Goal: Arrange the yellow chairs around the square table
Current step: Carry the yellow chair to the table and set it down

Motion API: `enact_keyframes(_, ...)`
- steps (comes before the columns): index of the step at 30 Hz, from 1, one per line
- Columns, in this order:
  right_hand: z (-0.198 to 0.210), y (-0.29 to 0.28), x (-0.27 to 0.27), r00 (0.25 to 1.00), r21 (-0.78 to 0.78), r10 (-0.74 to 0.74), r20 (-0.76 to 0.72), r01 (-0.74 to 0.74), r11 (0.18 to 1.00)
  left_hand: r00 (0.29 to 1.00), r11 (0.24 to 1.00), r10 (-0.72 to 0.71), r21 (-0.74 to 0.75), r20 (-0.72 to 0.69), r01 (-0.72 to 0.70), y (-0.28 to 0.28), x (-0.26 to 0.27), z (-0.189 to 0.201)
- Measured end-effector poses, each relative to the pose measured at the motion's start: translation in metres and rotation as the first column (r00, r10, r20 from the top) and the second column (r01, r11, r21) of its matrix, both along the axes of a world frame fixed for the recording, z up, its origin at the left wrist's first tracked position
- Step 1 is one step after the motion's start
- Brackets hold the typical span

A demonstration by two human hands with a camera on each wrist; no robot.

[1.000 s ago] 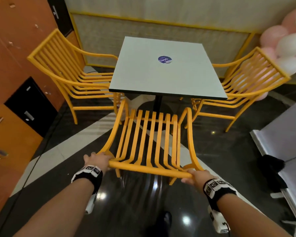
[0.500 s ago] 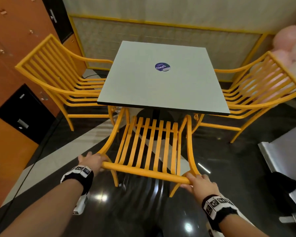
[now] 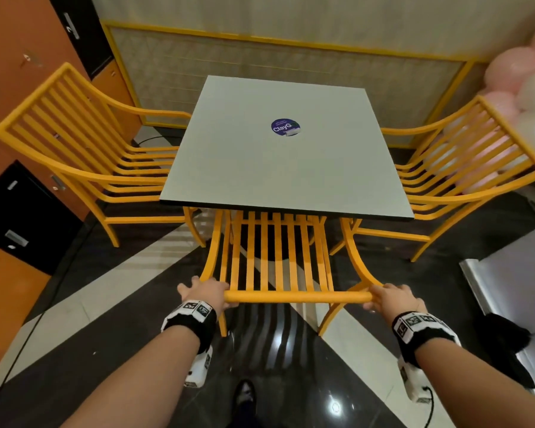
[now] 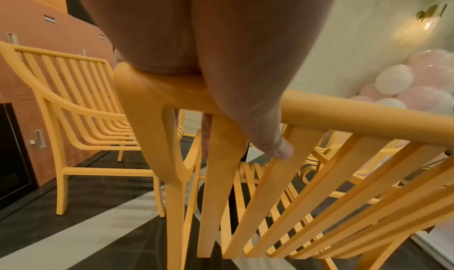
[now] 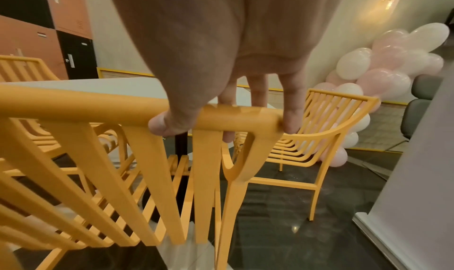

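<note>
Glossy black-white floor (image 3: 74, 304), worktop (image 3: 284, 168) ahead of hands. Left hand (image 3: 203, 292) and right hand (image 3: 389, 299) curled round top rail of chair (image 3: 278, 261), seat front under worktop edge. Risk: armrests clip worktop edge or side chairs; legs skid on slick floor.

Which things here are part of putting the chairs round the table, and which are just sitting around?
Part of the job:
- slatted yellow chair nearest the person, top rail held by the left hand and right hand
- yellow armchair on the left
- yellow armchair on the right
- square grey table

Just around:
- pink and white balloons
- orange and black lockers
- round blue sticker
</note>
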State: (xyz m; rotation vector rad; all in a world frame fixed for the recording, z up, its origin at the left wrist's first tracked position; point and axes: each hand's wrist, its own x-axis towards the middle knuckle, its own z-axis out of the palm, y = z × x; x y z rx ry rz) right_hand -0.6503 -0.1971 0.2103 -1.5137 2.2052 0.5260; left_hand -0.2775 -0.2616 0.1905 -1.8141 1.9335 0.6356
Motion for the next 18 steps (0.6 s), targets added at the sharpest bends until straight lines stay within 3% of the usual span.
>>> enact_keyframes(12, -0.001, -0.029, 0.003, 0.999, 0.018, -0.011, 0.031, 0.010, 1.000, 1.000, 0.999, 0.004, 0.047, -0.010, -0.004, -0.038, 0.002, 0.002)
enact_keyframes(18, 0.002, -0.023, 0.006, 0.998, -0.022, -0.018, 0.054, 0.020, 1.000, 1.000, 0.999, -0.008, -0.036, -0.019, 0.007, -0.032, 0.006, -0.001)
